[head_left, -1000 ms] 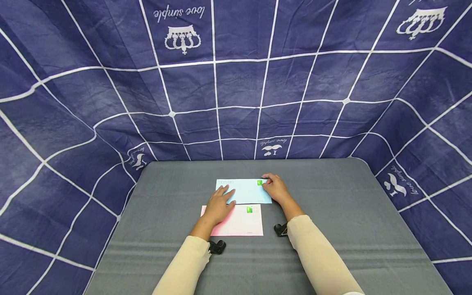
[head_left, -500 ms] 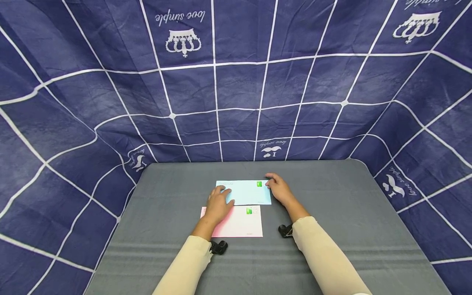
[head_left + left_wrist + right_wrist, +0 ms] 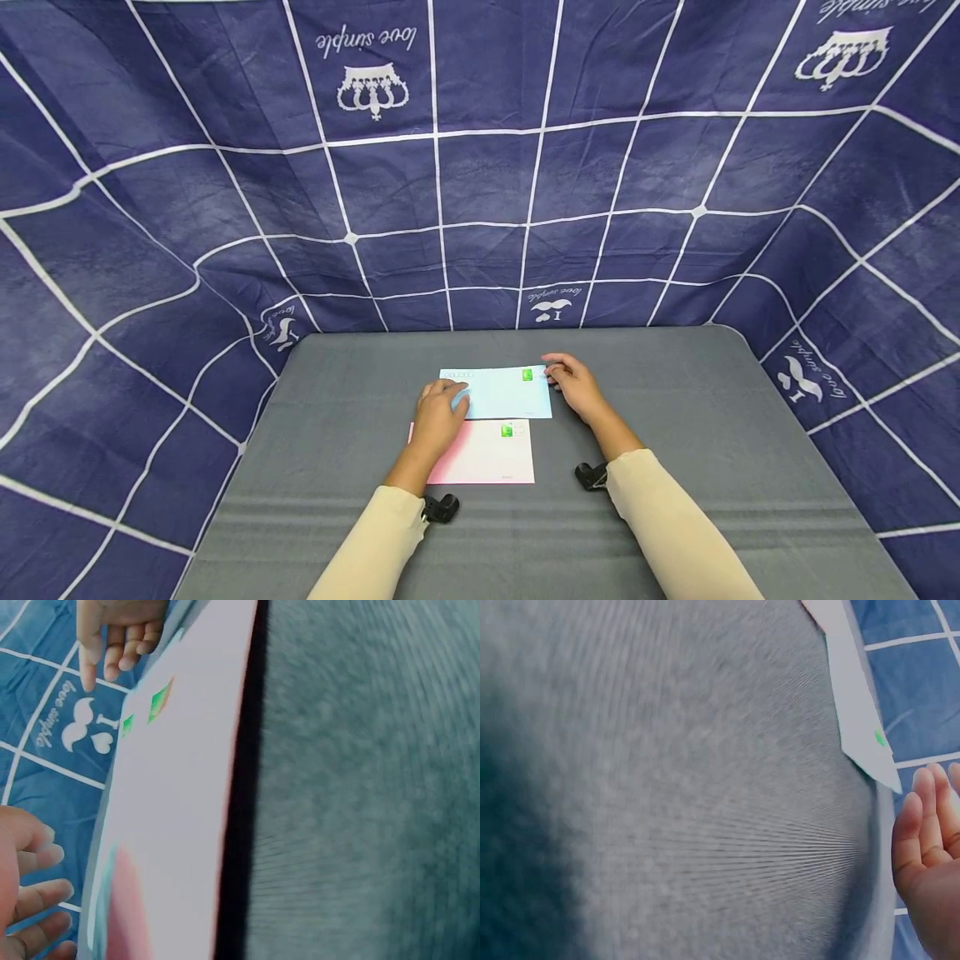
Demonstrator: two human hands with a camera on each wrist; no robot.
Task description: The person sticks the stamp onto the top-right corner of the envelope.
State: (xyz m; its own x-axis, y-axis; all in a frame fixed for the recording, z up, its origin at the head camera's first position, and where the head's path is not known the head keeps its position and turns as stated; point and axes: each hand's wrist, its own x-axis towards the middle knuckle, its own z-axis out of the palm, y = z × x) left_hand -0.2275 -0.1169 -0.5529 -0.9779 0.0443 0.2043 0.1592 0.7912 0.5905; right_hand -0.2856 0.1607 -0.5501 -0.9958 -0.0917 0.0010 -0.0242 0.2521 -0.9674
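A pale blue envelope (image 3: 498,396) with a green stamp (image 3: 527,375) near its upper right corner lies flat on the grey table. Just below it lies a pink-and-white envelope (image 3: 487,454), which also bears a green stamp (image 3: 507,430). My left hand (image 3: 438,415) is over the left ends of both envelopes, hiding part of each, its fingers loosely bent. At the blue envelope's upper right corner is my right hand (image 3: 576,387), fingers relaxed; in the right wrist view the fingers (image 3: 930,817) look apart from the paper.
The grey table (image 3: 675,400) extends to both sides of the envelopes. A blue cloth (image 3: 487,183) with white grid lines hangs behind and at the sides. A black wrist camera (image 3: 441,508) sits at the left cuff, another black camera (image 3: 591,477) at the right.
My right hand has slid right, from beside the blue envelope's stamp to its corner. The left hand has drawn slightly left and back. Both envelopes stay in place on the table.
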